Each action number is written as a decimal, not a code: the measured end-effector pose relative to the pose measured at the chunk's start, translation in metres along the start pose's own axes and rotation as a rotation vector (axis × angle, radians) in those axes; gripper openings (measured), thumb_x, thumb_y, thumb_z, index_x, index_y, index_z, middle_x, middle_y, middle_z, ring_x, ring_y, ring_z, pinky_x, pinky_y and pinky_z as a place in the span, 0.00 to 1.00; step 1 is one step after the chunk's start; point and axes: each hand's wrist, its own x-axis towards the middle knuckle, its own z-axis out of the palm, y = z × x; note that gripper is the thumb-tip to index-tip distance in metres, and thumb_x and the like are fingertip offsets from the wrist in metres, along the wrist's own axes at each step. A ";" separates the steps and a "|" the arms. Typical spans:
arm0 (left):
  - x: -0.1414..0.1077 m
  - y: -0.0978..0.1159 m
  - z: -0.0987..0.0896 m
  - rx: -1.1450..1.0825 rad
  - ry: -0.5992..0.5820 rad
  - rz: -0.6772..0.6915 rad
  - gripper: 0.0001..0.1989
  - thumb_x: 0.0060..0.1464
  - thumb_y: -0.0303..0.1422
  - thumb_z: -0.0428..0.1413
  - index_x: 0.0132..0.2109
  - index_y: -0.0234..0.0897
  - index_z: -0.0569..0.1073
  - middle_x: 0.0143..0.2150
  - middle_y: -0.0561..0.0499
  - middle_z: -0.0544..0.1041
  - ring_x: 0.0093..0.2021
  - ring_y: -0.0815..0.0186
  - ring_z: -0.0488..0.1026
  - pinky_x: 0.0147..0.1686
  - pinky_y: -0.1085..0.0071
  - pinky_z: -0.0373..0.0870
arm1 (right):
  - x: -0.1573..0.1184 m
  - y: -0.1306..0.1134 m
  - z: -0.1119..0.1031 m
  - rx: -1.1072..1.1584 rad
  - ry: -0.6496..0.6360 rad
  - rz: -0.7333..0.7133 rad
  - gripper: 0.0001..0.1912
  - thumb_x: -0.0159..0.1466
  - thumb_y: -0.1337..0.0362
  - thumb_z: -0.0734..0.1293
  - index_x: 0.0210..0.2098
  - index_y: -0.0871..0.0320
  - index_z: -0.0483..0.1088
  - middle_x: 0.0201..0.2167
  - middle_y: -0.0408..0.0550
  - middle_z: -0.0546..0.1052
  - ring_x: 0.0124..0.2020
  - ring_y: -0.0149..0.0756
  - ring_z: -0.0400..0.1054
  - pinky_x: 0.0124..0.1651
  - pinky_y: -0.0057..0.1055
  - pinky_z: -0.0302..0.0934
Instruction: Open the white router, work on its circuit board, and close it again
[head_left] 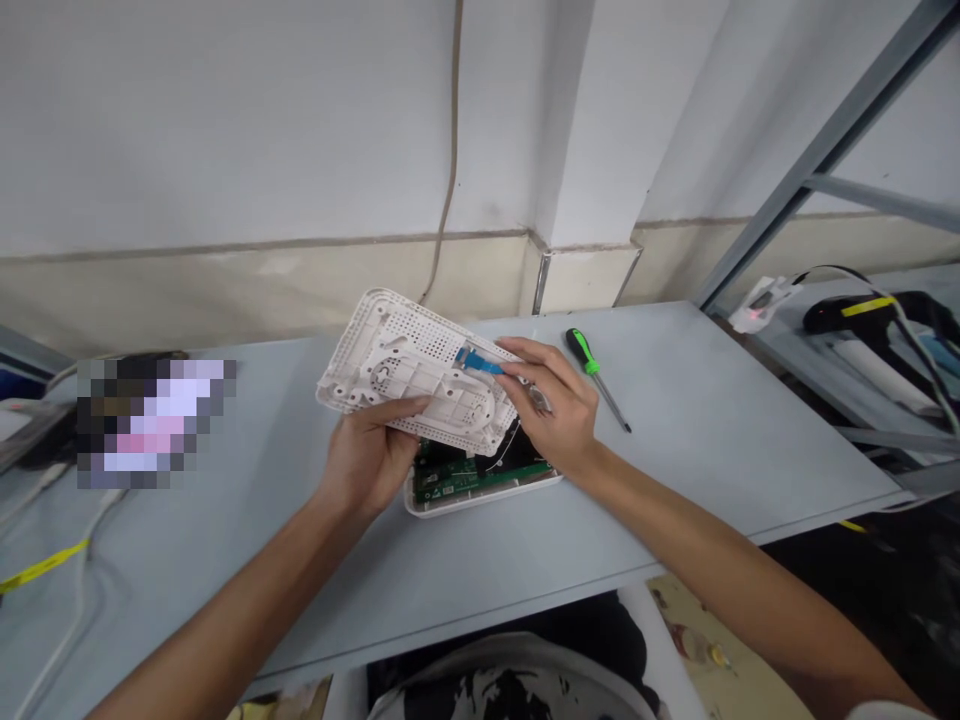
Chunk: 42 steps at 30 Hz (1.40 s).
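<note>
Right at the near edge, the left hand (367, 455) has the white perforated plastic cover (397, 345) up off the table, thumb across its inner face and fingers curled beneath the edge; a firm hold there keeps the cover steady; the right hand (551, 410) comes in from the right, fingers closed on the end of a small blue plastic piece (478, 361) sitting at the cover's far edge; a glint of metal under that hand is too hidden to name; a close pinch on the blue piece gives the best control, with the cover kept level; directly below, partly under the cover, lies an open white plastic casing (480, 505) holding a green circuit board (457, 480); just right of the hands, a green-handled screwdriver (581, 350) rests on the pale grey table (712, 430); off to the left sits a pixelated patch (154, 425), with white cables (75, 600) and a yellow strap (41, 565) near it; far right, a black device (847, 315) sits on a lower shelf (825, 345); beyond everything, a brown cable (450, 150) runs down the wall (225, 130).
</note>
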 end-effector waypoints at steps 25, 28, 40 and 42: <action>-0.001 0.002 0.001 0.008 0.037 0.058 0.38 0.42 0.14 0.66 0.61 0.41 0.77 0.57 0.48 0.84 0.66 0.49 0.76 0.67 0.59 0.75 | 0.002 -0.010 0.003 -0.170 0.075 0.056 0.04 0.70 0.67 0.71 0.43 0.52 0.77 0.44 0.49 0.76 0.45 0.40 0.71 0.43 0.40 0.70; -0.003 0.001 0.002 0.005 0.033 0.024 0.38 0.44 0.14 0.64 0.63 0.41 0.76 0.58 0.48 0.83 0.66 0.49 0.76 0.66 0.58 0.76 | 0.000 -0.007 0.003 -0.222 0.040 0.067 0.02 0.71 0.65 0.71 0.42 0.52 0.77 0.46 0.50 0.75 0.48 0.41 0.71 0.45 0.42 0.71; -0.001 0.000 0.001 0.027 0.025 0.030 0.37 0.43 0.16 0.65 0.62 0.39 0.76 0.57 0.46 0.84 0.65 0.48 0.76 0.67 0.57 0.75 | 0.000 -0.007 0.001 -0.258 -0.059 0.022 0.06 0.72 0.70 0.67 0.44 0.56 0.76 0.44 0.52 0.76 0.44 0.37 0.73 0.29 0.29 0.69; -0.002 -0.001 0.001 0.032 0.019 0.035 0.38 0.43 0.16 0.65 0.62 0.39 0.76 0.58 0.46 0.83 0.67 0.48 0.75 0.68 0.57 0.74 | 0.000 -0.007 0.001 -0.263 -0.051 -0.010 0.06 0.72 0.71 0.68 0.44 0.56 0.76 0.43 0.51 0.78 0.44 0.37 0.73 0.30 0.29 0.69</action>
